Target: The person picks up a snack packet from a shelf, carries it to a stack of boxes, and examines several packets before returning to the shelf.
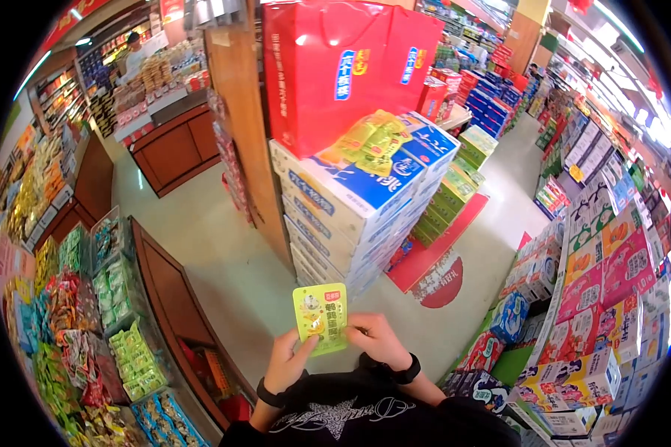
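Upright in front of my body is a yellow-green snack packet (321,316) with a small red label and dark printed characters. My left hand (289,361) grips its lower left edge, thumb on the front face. With closed fingers, my right hand (376,339) pinches the right edge. Fingers behind the packet are hidden. Beyond it, several similar yellow-green packets (369,141) lie in a loose pile on top of a stack of white and blue cartons (335,208).
Large red gift bags (320,74) stand on the cartons beside a wooden pillar (242,134). On the left, bins of wrapped snacks (134,361) line a wooden counter (171,298). Stacked boxed goods (574,313) rise on the right. A red floor mat (443,253) lies past the cartons.
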A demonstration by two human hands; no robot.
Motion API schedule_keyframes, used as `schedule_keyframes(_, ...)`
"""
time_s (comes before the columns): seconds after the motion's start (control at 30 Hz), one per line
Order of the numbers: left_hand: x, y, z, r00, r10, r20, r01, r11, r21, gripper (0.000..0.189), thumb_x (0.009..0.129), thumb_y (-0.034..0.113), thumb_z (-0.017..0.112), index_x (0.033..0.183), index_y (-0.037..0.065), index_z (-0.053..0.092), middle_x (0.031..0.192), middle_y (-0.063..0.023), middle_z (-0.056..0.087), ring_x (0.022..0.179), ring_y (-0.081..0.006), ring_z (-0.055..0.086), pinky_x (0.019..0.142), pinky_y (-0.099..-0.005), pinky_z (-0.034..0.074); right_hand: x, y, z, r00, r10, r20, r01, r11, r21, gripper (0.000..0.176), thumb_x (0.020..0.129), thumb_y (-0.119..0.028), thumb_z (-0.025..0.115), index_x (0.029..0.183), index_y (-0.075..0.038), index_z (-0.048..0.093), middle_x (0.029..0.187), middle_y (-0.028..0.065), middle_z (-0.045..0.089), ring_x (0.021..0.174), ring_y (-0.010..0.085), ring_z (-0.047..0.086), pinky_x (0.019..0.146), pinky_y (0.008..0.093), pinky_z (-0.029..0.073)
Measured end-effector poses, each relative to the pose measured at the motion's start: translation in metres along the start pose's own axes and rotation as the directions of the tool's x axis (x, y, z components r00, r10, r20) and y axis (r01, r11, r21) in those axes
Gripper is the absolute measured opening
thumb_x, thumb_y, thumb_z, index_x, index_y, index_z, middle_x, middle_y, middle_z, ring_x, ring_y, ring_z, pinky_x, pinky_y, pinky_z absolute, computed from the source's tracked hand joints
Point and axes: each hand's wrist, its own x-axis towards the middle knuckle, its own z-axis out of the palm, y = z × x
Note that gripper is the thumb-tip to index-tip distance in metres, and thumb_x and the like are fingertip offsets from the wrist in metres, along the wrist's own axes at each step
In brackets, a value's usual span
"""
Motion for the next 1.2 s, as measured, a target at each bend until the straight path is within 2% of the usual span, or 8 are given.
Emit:
schedule_keyframes(0.37,-0.052,-0.004,-0.076,0.949,0.042,-0.314,-0.046,0.999,-0.005,0.025,0.088,0.004,0.059,0.111,-0.003,0.058,0.095,-0.0080,0.065,0.084,-0.0134,0.057,0.080,-0.0271,0.045,0.037,-0.019,0.089,0.987,-0.007,0.158,-0.009,0.995,0.102,0.011,0.084,-0.004,0.054,0.086,0.006,0.060,0.072,0.0043,0.056,0.066,0.0071,0.047,0.058,0.0252,0.038)
schedule_keyframes(0.47,-0.070,0.010,-0.093,0.891,0.162,-0.424,-0.088,0.978,0.188,0.037,0.086,0.000,0.059,0.122,-0.001,0.052,0.096,-0.0075,0.064,0.082,-0.0139,0.057,0.079,-0.0279,0.045,0.051,-0.024,0.117,0.968,-0.035,0.250,0.022,0.998,0.054,0.009,0.083,-0.003,0.056,0.083,0.005,0.059,0.071,0.0039,0.055,0.065,0.0072,0.046,0.057,0.0252,0.038)
schedule_keyframes(0.57,-0.095,0.008,-0.108,0.819,0.161,-0.552,-0.100,0.985,0.138,0.042,0.085,-0.002,0.058,0.126,0.000,0.046,0.094,-0.0071,0.063,0.081,-0.0138,0.057,0.079,-0.0287,0.046,0.063,-0.025,0.146,0.936,-0.056,0.346,0.053,0.998,0.019,0.008,0.083,-0.003,0.056,0.081,0.005,0.057,0.069,0.0034,0.054,0.064,0.0073,0.046,0.057,0.0251,0.038)
schedule_keyframes(0.73,-0.135,0.000,-0.129,0.647,0.142,-0.749,-0.072,0.989,0.125,0.030,0.085,-0.003,0.057,0.114,0.001,0.050,0.095,-0.0076,0.063,0.082,-0.0151,0.060,0.077,-0.0289,0.048,0.077,-0.041,0.197,0.863,-0.122,0.490,0.160,0.986,-0.037,0.009,0.082,-0.003,0.058,0.078,0.004,0.057,0.067,0.0054,0.052,0.061,0.0092,0.046,0.055,0.0249,0.038)
schedule_keyframes(0.93,-0.178,0.012,-0.145,0.536,0.187,-0.823,0.129,0.946,0.299,0.013,0.086,-0.005,0.053,0.093,-0.001,0.063,0.093,-0.0082,0.060,0.087,-0.0165,0.059,0.076,-0.0278,0.047,0.094,-0.051,0.252,0.643,-0.288,0.710,0.367,0.929,0.044,0.014,0.082,-0.012,0.063,0.090,0.000,0.063,0.076,0.0130,0.061,0.064,0.0250,0.058,0.059,0.0323,0.045)
schedule_keyframes(1.07,-0.196,0.012,-0.153,0.396,0.184,-0.899,0.179,0.945,0.272,0.015,0.085,-0.004,0.053,0.094,-0.001,0.065,0.092,-0.0093,0.060,0.087,-0.0190,0.060,0.076,-0.0284,0.047,0.102,-0.063,0.289,0.492,-0.324,0.808,0.435,0.895,0.094,0.012,0.082,-0.012,0.064,0.086,-0.001,0.062,0.075,0.0123,0.060,0.066,0.0260,0.059,0.061,0.0336,0.046)
schedule_keyframes(1.13,-0.201,0.011,-0.158,0.320,0.158,-0.934,0.134,0.969,0.210,0.017,0.086,-0.004,0.053,0.098,0.000,0.065,0.092,-0.0101,0.061,0.087,-0.0204,0.060,0.077,-0.0286,0.047,0.105,-0.067,0.308,0.483,-0.384,0.787,0.439,0.884,0.162,0.008,0.078,-0.003,0.064,0.079,0.002,0.058,0.069,0.0090,0.055,0.059,0.0165,0.052,0.056,0.0282,0.041)
schedule_keyframes(1.2,-0.205,0.010,-0.166,0.268,0.183,-0.946,0.165,0.959,0.232,0.019,0.085,-0.003,0.053,0.100,0.000,0.066,0.094,-0.0112,0.062,0.088,-0.0217,0.061,0.078,-0.0293,0.047,0.112,-0.067,0.327,0.444,-0.394,0.805,0.463,0.870,0.171,0.008,0.078,-0.003,0.064,0.079,0.002,0.058,0.069,0.0093,0.055,0.059,0.0171,0.053,0.057,0.0283,0.042)
